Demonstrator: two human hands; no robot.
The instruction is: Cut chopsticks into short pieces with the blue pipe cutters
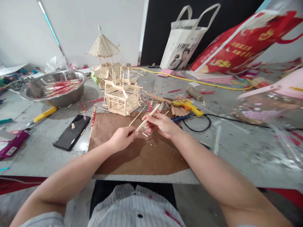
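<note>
Pale wooden sticks, chopstick-like, slant between my two hands above a brown board. My left hand pinches their lower end between thumb and fingers. Farther up, my right hand is closed around them, the thumb lying on top. How many sticks there are I cannot tell. A clear wrapper with red print shows below the right hand. Just beyond my hands stands a small open-framed stick house, and behind it a stick pavilion with a pointed roof.
At left are a steel bowl of red-wrapped sticks, a yellow-handled knife, a phone and a purple device. A yellow glue gun with a black cord lies right of my hands. Bags stand at the back.
</note>
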